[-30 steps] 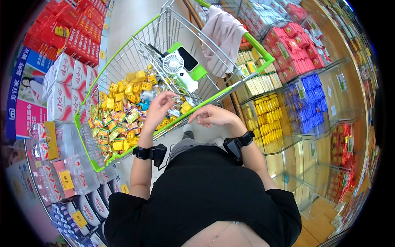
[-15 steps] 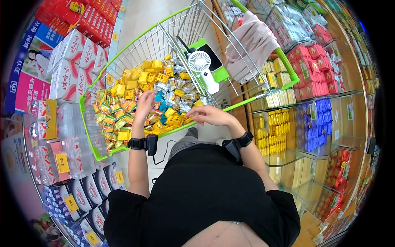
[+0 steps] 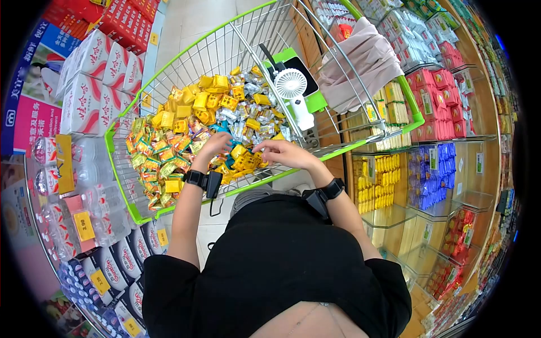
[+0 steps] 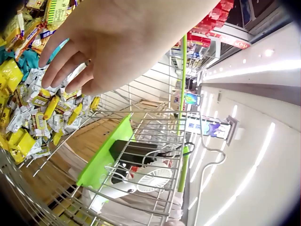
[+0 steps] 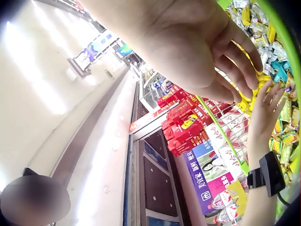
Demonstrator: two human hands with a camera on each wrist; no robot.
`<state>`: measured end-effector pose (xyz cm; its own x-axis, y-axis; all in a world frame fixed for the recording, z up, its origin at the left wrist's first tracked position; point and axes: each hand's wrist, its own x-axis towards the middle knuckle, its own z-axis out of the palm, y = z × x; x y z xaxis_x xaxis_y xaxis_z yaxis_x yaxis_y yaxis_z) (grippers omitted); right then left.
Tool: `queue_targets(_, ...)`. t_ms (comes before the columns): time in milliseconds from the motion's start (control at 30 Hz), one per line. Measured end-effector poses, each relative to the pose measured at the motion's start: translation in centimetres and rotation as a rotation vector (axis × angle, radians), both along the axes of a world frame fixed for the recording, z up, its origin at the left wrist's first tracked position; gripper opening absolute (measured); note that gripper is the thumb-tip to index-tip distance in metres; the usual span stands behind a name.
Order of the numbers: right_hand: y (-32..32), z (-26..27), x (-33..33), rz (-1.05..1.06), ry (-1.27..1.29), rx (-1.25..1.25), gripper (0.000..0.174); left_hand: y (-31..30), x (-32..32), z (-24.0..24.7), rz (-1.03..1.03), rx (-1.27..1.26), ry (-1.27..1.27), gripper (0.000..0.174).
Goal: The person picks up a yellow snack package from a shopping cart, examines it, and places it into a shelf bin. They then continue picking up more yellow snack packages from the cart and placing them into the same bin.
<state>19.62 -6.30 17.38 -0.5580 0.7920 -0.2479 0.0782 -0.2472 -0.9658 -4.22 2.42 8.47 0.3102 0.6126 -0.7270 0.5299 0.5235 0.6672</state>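
Note:
A shopping cart [image 3: 114, 174] with a green rim holds a wide heap of wrapped candies [image 3: 167, 120] in yellow, orange-green, silver and teal wrappers. Above the teal and yellow candies [image 3: 243, 160] hovers my left hand [image 3: 215, 145], its palm side and loosely bent fingers visible in the left wrist view. My right hand [image 3: 290, 155] hangs over the near rim at the right end of the heap, fingers relaxed and slightly spread. In the right wrist view nothing sits within that right hand [image 5: 207, 52]. Both hands are apart from each other and hold nothing.
In the cart's child seat area, a white handheld fan [image 3: 291, 84] lies by a dark-screened device on a green panel [image 3: 317, 102]. A pink cloth [image 3: 360, 67] drapes over the handle end. Shelves of bagged snacks [image 3: 431, 174] flank the right; white boxes [image 3: 81, 104] and bottles [image 3: 107, 194] flank the left.
The cart has shifted rightward in the head view, showing more candies. My left hand swung left over the heap, then came back right. The right hand stayed near the rim.

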Motion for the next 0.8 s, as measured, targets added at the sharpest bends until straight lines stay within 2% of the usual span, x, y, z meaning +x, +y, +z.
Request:
queue_targets(133, 0.8, -0.4, -0.6, -0.019, -0.009, -0.033, 0.025, 0.4, 1.2, -2.6, -0.068, -0.120, -0.015, 0.038)
queue_targets(167, 1.0, -0.2, -0.6, -0.005, -0.034, -0.059, 0.026, 0.5, 0.8, -5.3, -0.071, -0.125, -0.017, 0.038)
queue_targets(200, 1.2, -0.2, -0.8, 0.010, -0.060, -0.083, 0.027, 0.6, 0.2, -9.4, -0.166, -0.088, -0.068, 0.035)
queue_targets(233, 1.4, -0.3, -1.0, 0.006, -0.062, -0.088, 0.027, 0.5, 1.3, -6.1, -0.261, -0.052, -0.120, 0.031)
queue_targets(267, 1.5, -0.5, -1.1, -0.006, -0.066, -0.086, 0.027, 0.3, 3.0, -2.7, -0.121, -0.258, 0.143, 0.032)
queue_targets(300, 1.6, -0.6, -1.2, -0.017, -0.071, -0.085, 0.027, 0.2, 2.6, -4.5, -0.125, -0.262, 0.140, 0.032)
queue_targets(367, 1.8, -0.9, -1.4, -0.025, -0.082, -0.098, 0.026, -0.1, 1.6, -9.4, -0.207, -0.202, -0.021, 0.037)
queue_targets(500, 2.0, -1.5, -1.7, -0.058, -0.070, -0.138, 0.026, -0.6, 1.7, -9.7, -0.253, -0.252, -0.056, 0.042)
queue_targets(567, 2.0, -2.1, -1.8, -0.066, -0.084, -0.145, 0.026, -0.8, 2.1, -9.7, -0.255, -0.277, 0.050, 0.038)
queue_targets(700, 2.1, -2.6, -1.9, -0.097, -0.094, -0.166, 0.025, -1.7, 2.4, -12.0, -0.253, -0.298, 0.092, 0.039)
queue_targets(767, 2.1, -3.0, -1.9, -0.097, -0.113, -0.157, 0.025, -1.9, 2.7, -14.0, -0.478, -0.317, 0.122, 0.048)
queue_targets(800, 2.1, -3.1, -1.9, -0.094, -0.130, -0.146, 0.025, -2.1, 2.9, -14.2, -0.517, -0.326, 0.105, 0.048)
